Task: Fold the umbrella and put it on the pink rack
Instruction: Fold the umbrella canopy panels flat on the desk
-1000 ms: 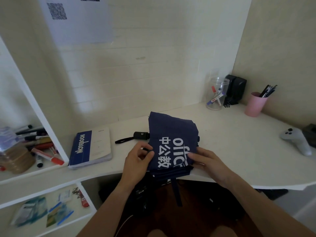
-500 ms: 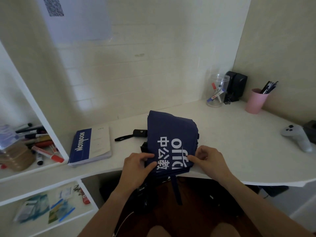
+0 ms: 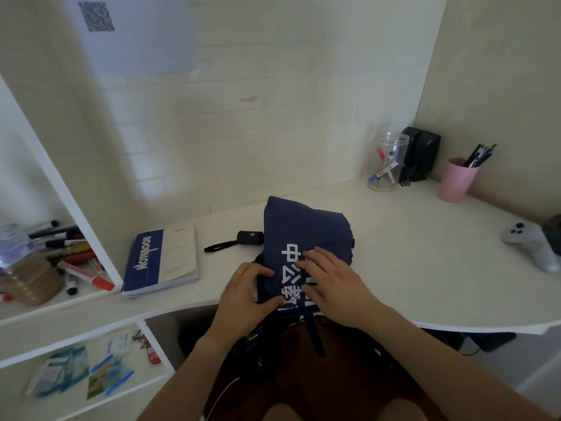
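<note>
While the navy umbrella [image 3: 306, 238] lay on the white desk [image 3: 425, 262] right of the notebook [image 3: 164, 259], the left hand [image 3: 246, 296] gripped its edge and the right hand [image 3: 331, 284] pressed flat-fingered, mid-fold; rolling and strapping seemed next.

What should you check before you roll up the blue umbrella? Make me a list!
1. Umbrella lying flat on the desk: ok, its blue cloth is spread on the near edge.
2. Left hand holding the cloth's left edge: ok, thumb and fingers curl round it.
3. Right hand pressing the cloth down: ok, its fingers lie flat on the white letters.
4. Closing strap free to wrap: ok, it hangs off the desk edge.
5. Handle out of the way: ok, it sticks out to the left.
6. Pink rack ready: cannot tell, no rack is in view.
</note>
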The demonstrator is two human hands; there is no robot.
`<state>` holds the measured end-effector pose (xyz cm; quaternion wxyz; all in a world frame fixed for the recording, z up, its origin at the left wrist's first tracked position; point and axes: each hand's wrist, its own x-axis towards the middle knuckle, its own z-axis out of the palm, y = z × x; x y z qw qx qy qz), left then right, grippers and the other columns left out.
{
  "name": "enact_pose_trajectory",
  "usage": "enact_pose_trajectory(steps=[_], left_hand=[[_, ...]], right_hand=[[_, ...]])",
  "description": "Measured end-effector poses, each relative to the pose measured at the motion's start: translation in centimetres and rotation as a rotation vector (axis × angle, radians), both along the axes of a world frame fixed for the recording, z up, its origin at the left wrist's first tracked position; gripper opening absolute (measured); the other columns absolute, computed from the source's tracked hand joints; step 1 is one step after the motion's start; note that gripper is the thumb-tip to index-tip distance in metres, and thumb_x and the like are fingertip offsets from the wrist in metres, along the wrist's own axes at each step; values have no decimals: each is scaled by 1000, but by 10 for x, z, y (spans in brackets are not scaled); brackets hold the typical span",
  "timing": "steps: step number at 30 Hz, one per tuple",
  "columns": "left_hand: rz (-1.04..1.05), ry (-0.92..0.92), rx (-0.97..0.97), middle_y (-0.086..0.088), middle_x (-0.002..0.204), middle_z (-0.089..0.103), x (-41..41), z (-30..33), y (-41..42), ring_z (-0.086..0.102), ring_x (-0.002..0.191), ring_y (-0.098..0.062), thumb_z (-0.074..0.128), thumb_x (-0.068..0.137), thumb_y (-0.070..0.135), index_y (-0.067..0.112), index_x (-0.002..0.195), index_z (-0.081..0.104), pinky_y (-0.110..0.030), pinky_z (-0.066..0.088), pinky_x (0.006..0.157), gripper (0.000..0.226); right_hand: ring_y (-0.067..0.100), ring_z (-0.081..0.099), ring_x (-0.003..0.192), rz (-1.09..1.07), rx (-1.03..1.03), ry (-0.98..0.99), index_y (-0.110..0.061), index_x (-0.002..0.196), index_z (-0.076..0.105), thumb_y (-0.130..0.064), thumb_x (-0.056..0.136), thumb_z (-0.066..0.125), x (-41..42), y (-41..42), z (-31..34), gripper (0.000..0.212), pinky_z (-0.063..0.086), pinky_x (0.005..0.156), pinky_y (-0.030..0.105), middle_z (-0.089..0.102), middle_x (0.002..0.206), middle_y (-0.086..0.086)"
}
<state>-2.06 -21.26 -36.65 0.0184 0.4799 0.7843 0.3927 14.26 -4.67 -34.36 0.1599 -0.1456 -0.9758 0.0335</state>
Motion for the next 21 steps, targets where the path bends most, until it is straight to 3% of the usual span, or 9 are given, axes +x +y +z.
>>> enact_pose_trajectory(steps=[2, 4, 7, 10, 13, 15, 18, 21], left_hand=[[-26, -20, -4, 15, 129, 51, -6, 3, 2, 50, 116, 2, 88, 71, 43, 33, 121, 56, -9, 37, 95, 60], [-61, -45, -9, 13, 137, 49, -11, 7, 5, 49, 121, -1, 88, 71, 42, 32, 129, 51, -14, 39, 100, 70], [-132, -92, -48, 12, 154, 38, -19, 11, 7, 40, 134, -1, 90, 70, 40, 31, 141, 43, -25, 38, 112, 86], [-97, 10, -77, 5, 164, 20, -16, 13, 5, 23, 141, -1, 85, 73, 43, 32, 147, 37, -29, 32, 115, 89], [-134, 386, 72, -1, 167, 20, 3, 22, 17, 15, 152, -8, 64, 95, 41, 28, 149, 44, -27, 23, 121, 59], [-274, 574, -63, 1, 171, 15, 10, 19, 31, 7, 157, -10, 36, 108, 41, 26, 158, 31, -31, 13, 127, 53], [-284, 559, -339, 8, 171, -3, 0, -2, 41, -6, 156, -4, 3, 105, 54, 27, 162, 1, -40, 15, 128, 63], [-275, 519, -421, 11, 169, -10, -13, -5, 51, -12, 155, -3, -1, 101, 60, 29, 161, -7, -39, 11, 128, 67]], right_hand=[[21, 12, 156, 16, 26, -80, -25, 154, 35, -51, 101, 35, 4, 4, -6, 59, 24, 124, 42, 26, 166, -1], [17, -4, 157, 42, 55, -123, -29, 158, 23, -57, 101, 28, 6, 7, -9, 64, 12, 127, 40, 7, 169, -4], [13, -15, 154, 46, 106, -190, -28, 161, 3, -62, 102, 20, 7, 11, -11, 71, -6, 126, 40, -8, 168, -6], [10, -20, 153, 37, 84, -264, -24, 160, -8, -64, 102, 12, 8, 13, -16, 73, -9, 123, 40, -13, 168, -8], [7, -22, 152, 53, 35, -296, -26, 159, -11, -64, 101, 8, 6, 14, -17, 72, -8, 126, 39, -18, 167, -10], [7, -20, 152, 80, 15, -273, -26, 159, -10, -63, 102, 9, 6, 17, -17, 70, -9, 126, 38, -17, 166, -10], [4, -19, 152, 92, 8, -266, -25, 159, -11, -60, 104, 11, 5, 23, -18, 68, -11, 124, 33, -16, 165, -11], [4, -16, 152, 109, -48, -286, -25, 159, -8, -60, 104, 14, -2, 30, -17, 69, -11, 124, 31, -15, 165, -11]])
